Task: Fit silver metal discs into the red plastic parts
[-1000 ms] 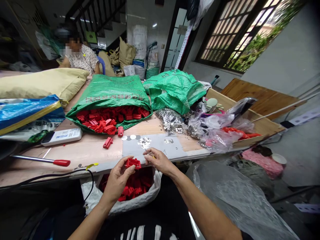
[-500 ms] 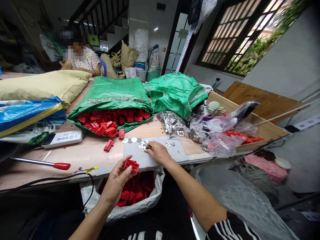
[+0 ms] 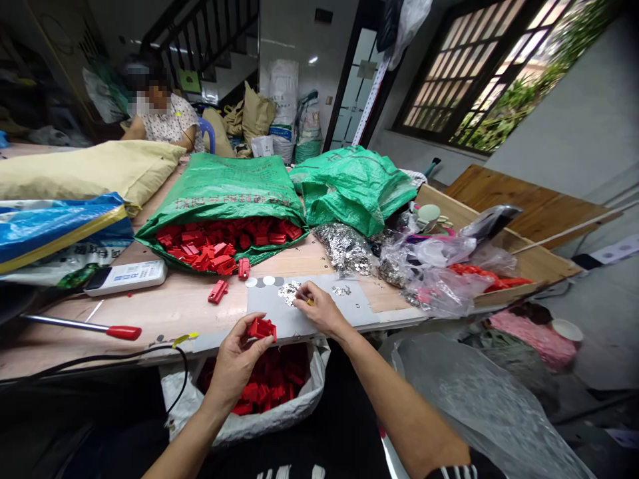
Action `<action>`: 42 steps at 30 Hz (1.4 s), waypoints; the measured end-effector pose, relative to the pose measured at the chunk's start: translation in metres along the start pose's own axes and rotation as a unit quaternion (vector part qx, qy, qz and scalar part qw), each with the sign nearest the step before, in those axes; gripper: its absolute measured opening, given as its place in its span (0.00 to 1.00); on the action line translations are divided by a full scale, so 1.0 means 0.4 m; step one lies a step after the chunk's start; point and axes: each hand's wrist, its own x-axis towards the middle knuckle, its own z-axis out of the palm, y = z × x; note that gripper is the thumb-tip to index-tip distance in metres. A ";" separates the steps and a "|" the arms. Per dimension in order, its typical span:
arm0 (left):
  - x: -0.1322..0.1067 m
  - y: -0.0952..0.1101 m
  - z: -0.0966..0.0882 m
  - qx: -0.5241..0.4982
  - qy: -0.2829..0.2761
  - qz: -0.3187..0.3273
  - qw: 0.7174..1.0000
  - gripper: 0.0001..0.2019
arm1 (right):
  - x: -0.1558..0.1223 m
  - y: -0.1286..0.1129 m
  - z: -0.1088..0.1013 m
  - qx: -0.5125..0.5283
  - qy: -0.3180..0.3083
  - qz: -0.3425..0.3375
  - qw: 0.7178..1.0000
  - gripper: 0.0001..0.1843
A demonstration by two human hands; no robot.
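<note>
My left hand [image 3: 238,356] holds a red plastic part [image 3: 262,329] between thumb and fingers, above the table's front edge. The part has an open, hollow side. My right hand [image 3: 319,307] is over the grey mat [image 3: 319,324], fingertips pinched at the edge of a pile of small silver metal pieces [image 3: 289,293]. A bit of yellow shows at its fingers, but what they pinch is too small to make out. A smaller group of metal pieces [image 3: 341,291] lies to the right. Two loose red parts rest left of the mat, one a red block [image 3: 217,292].
A green sack [image 3: 232,179] spills red parts on the table; a white sack [image 3: 294,414] of them sits below the edge. Clear bags of metal pieces [image 3: 344,246] and a wooden tray [image 3: 549,273] stand right. A red-handled lever [image 3: 124,332] juts in left. Another person [image 3: 167,120] sits behind.
My right hand has drawn slightly back from the pile of metal pieces, and a bit of yellow now shows at its fingers. The red part in my left hand has turned a little.
</note>
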 end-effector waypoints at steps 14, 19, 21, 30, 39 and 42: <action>-0.009 0.001 0.018 0.170 0.022 0.148 0.974 0.12 | -0.115 -0.079 0.088 0.069 0.013 -0.028 0.997 0.08; -0.009 -0.005 0.015 0.208 0.014 0.194 0.959 0.13 | -0.121 -0.079 0.088 0.062 0.004 -0.028 0.998 0.08; -0.009 -0.006 0.011 0.191 0.002 0.164 0.968 0.14 | -0.120 -0.074 0.084 0.097 -0.014 -0.019 0.995 0.08; -0.005 0.001 0.010 0.058 -0.017 0.034 0.998 0.22 | -0.111 -0.042 0.059 0.267 -0.071 0.046 0.960 0.14; 0.046 -0.013 -0.038 0.315 -0.038 0.144 0.937 0.16 | -0.115 -0.027 0.039 -0.023 -0.077 -0.032 0.996 0.12; 0.065 -0.020 -0.049 0.353 -0.070 0.161 0.919 0.18 | -0.112 -0.027 0.050 -0.064 -0.071 -0.058 0.994 0.11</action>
